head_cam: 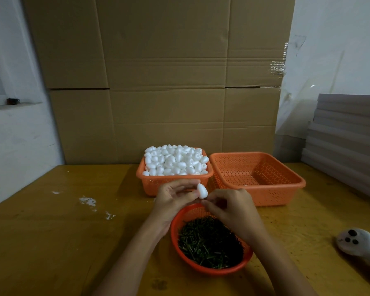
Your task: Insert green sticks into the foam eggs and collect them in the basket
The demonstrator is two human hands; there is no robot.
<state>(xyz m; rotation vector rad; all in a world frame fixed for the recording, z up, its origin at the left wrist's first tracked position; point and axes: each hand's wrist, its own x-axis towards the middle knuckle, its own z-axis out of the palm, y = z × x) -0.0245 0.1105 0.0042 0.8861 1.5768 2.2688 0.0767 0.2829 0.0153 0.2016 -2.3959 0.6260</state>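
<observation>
Head view, lower centre of the frame: a round red basket point(212, 271) full of green sticks point(209, 242) stands on the table point(51, 242). Above its far rim the left hand point(175, 201) pinches a white foam egg point(202, 190) between thumb and fingers. The right hand point(233, 210) has its fingertips drawn together at the egg's lower end; whether they grip a stick cannot be told. A white object with dark dots point(359, 242) lies at lower right. Behind the hands, a square orange basket point(158, 184) is heaped with foam eggs point(175, 160), and a second orange basket point(259, 178) stands just beside it to the right. Brown cardboard point(158, 82) fills the back.
</observation>
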